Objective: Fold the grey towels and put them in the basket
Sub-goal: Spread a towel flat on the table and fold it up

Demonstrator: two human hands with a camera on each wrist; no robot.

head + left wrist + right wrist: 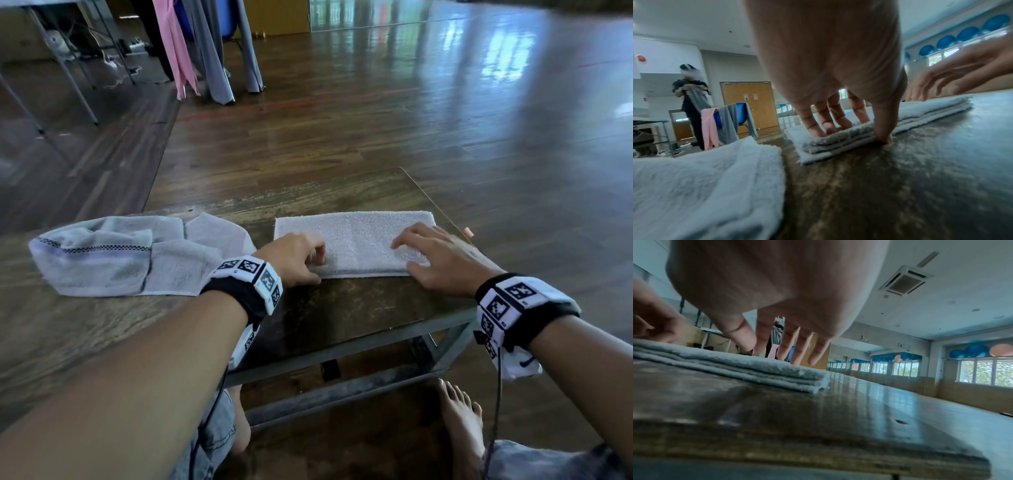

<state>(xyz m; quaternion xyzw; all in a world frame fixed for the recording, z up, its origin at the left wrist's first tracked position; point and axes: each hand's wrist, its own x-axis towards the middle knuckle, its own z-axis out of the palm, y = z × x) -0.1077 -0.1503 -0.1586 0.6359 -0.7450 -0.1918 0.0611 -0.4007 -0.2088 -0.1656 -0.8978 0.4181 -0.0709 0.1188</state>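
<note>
Left hand (pixel 294 257) pinches the folded towel (pixel 356 236) at its near-left edge, likely anchoring layers; right hand (pixel 442 262) lies flat, fingers spread, holding nothing, likely smoothing.

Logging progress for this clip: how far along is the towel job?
Done: one towel lies folded into a layered strip on the table. In hand: the left hand pinches its near-left corner; the right hand lies over its right end. Left: the crumpled towel beside it; no basket shows.
</note>
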